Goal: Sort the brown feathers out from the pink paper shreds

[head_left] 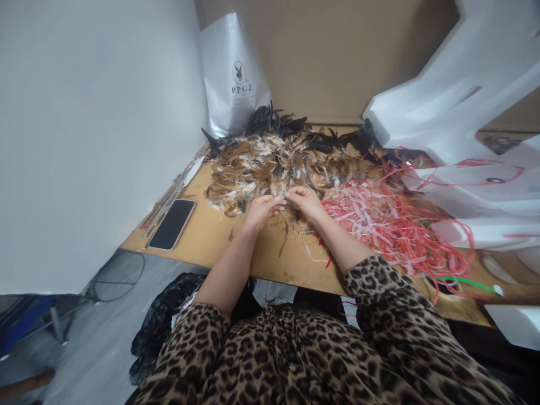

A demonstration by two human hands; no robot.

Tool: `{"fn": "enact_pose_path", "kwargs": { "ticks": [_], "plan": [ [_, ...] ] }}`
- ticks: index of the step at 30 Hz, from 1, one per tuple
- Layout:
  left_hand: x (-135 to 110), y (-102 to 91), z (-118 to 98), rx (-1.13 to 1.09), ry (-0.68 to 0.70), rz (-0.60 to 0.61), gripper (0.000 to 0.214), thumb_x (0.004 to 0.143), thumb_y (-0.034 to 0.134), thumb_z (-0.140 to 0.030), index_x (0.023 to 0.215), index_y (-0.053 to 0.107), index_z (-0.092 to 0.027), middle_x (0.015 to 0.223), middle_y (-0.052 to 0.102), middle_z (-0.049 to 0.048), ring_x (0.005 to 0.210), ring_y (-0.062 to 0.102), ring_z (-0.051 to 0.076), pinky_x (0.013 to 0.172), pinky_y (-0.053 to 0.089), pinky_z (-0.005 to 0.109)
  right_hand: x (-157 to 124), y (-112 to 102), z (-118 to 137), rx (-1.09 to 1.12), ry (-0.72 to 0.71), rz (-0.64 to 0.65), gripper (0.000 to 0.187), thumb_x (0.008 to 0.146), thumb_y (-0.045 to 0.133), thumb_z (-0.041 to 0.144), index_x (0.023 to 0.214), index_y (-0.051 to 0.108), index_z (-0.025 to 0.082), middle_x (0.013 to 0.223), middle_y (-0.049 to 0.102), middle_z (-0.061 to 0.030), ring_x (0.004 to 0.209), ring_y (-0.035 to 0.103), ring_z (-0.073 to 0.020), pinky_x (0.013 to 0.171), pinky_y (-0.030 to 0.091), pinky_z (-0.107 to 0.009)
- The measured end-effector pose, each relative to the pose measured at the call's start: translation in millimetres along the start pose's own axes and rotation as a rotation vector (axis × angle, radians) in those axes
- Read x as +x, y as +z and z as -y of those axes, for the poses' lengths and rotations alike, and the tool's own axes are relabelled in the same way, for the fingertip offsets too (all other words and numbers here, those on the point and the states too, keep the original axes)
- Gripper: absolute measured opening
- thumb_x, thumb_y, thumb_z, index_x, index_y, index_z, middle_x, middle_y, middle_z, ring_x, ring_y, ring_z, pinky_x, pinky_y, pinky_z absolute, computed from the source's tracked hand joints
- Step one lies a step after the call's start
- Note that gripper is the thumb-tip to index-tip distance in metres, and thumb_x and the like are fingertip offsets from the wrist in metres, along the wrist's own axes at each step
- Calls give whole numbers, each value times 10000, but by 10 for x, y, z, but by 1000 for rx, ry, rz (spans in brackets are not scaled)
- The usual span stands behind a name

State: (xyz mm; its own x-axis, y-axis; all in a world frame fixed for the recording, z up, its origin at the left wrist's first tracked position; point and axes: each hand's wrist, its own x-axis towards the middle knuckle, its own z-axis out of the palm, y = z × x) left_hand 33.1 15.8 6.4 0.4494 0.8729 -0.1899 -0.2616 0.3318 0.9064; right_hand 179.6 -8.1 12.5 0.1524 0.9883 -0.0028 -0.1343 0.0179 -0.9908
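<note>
My left hand point(262, 210) and my right hand point(304, 201) meet fingertip to fingertip at the front edge of a feather pile point(240, 174). Both are closed in a pinch. Between them is a small, pale, wispy feather point(280, 194), blurred and partly hidden by the fingers. Brown, tan and white feathers lie just beyond the hands, with black feathers point(274, 121) along the back. Close to my right forearm spreads a tangled heap of red, pink and white ribbon strips point(379, 225). A few thin loose feathers point(284, 233) lie below the hands on the wooden table point(270, 264).
A dark-screened phone point(172, 224) lies at the table's left, beside thin sticks point(169, 197) along the wall. Behind the feathers stands a silvery white bag point(230, 73). Large white foam pieces point(447, 84) crowd the right side. A black plastic bag point(162, 320) is on the floor.
</note>
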Motion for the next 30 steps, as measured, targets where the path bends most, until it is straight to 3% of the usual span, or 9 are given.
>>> {"fn": "enact_pose_path", "kwargs": {
  "ticks": [7, 12, 17, 23, 27, 30],
  "plan": [
    [5, 5, 24, 61, 7, 6, 201, 649, 702, -272, 739, 640, -102, 758, 682, 88, 575, 588, 71, 522, 408, 167, 14, 0, -17, -156, -114, -36, 298, 583, 687, 421, 661, 597, 148, 579, 556, 29, 504, 422, -62, 511, 339, -207],
    [20, -6, 29, 41, 4, -12, 179, 656, 698, -255, 702, 621, -100, 670, 657, 55, 531, 566, 59, 510, 401, 163, -9, 1, 7, -37, 10, 36, 301, 580, 701, 422, 641, 580, 153, 431, 452, 63, 384, 312, -44, 397, 220, -197],
    [31, -28, -3, -113, -17, -34, 145, 683, 680, -208, 754, 613, -101, 713, 662, 47, 571, 585, 53, 493, 396, 136, 9, -24, 37, 216, 94, 31, 326, 533, 750, 382, 672, 576, 144, 566, 557, 26, 397, 343, -29, 378, 193, -186],
    [34, -35, -57, -275, -28, -105, 48, 730, 630, -143, 742, 600, -108, 723, 659, 33, 570, 587, 39, 482, 407, 119, 41, -83, 76, 348, 139, 46, 344, 533, 764, 366, 637, 518, 148, 586, 529, 44, 404, 317, -10, 375, 184, -168],
    [35, -60, -72, -283, -29, -94, 65, 729, 633, -153, 779, 617, -116, 808, 673, 50, 600, 600, 47, 478, 420, 124, 17, -101, 118, 321, 117, 70, 331, 553, 749, 378, 632, 520, 153, 570, 524, 42, 401, 307, -14, 377, 180, -172],
    [48, -105, -91, -303, 22, -118, 80, 718, 647, -170, 780, 621, -128, 847, 674, 49, 605, 594, 41, 475, 416, 121, -20, -113, 148, 148, 116, 198, 318, 579, 718, 417, 624, 552, 150, 526, 520, 32, 388, 299, -26, 382, 175, -191]
  ]
}}
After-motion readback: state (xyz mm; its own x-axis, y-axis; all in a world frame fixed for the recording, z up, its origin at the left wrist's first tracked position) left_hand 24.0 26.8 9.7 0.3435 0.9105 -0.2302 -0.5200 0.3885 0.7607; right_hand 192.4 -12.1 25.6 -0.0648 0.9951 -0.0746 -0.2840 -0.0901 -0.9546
